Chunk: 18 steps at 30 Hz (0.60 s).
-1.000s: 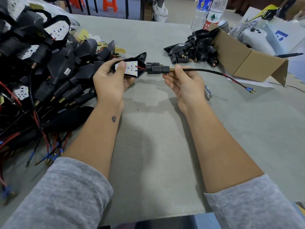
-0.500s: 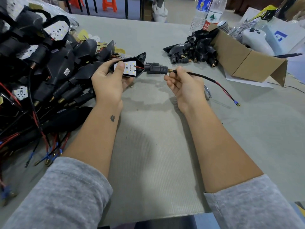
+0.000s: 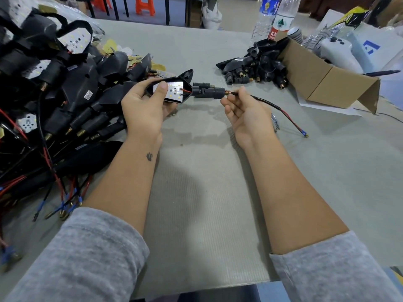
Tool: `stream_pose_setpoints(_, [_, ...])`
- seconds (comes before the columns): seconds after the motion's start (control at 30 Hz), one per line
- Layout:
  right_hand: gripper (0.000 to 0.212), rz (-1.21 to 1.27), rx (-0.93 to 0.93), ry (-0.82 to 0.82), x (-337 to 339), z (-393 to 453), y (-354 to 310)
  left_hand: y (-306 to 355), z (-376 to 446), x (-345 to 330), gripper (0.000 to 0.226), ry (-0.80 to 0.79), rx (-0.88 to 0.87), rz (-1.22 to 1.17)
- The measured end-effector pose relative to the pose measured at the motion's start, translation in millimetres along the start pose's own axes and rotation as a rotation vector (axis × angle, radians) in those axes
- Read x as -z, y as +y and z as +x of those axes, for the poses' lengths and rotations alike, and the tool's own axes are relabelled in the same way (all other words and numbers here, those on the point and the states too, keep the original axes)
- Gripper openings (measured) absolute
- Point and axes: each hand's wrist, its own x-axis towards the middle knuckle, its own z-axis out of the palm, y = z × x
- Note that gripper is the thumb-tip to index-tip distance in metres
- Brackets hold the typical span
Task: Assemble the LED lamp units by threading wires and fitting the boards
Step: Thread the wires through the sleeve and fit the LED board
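My left hand (image 3: 145, 110) grips a black lamp housing (image 3: 185, 78), with the thumb pressed on the white LED board (image 3: 174, 91) set inside it. A black stem (image 3: 208, 92) with a brass spring end sticks out of the housing to the right. Just past that spring, my right hand (image 3: 246, 112) pinches the black cable (image 3: 265, 102). The cable droops down to the right and ends in red and black wires with blue terminals (image 3: 304, 133) near the table.
A big heap of assembled black lamps with red and black wires (image 3: 54, 101) fills the left side. A smaller pile of black housings (image 3: 255, 68) lies before a cardboard box (image 3: 327, 81) at back right. Water bottles (image 3: 274, 16) stand behind.
The cable's free end has swung down and toward me, from stretched out to the right to drooping near the table. More cable length has passed into the stem. My left hand kept its hold.
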Motion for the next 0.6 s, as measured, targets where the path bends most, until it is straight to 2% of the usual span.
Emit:
stream_pose_setpoints(0.4, [0.021,0.014,0.059,-0.015,-2.4,-3.4,1.4,-1.0,2.5,0.8,0.024,0.016,0.012,0.001])
stream_pose_setpoints(0.6, [0.020,0.037,0.077,-0.037,-1.2,-2.1,1.0,-0.9,5.2,2.5,0.018,0.009,0.016,0.020])
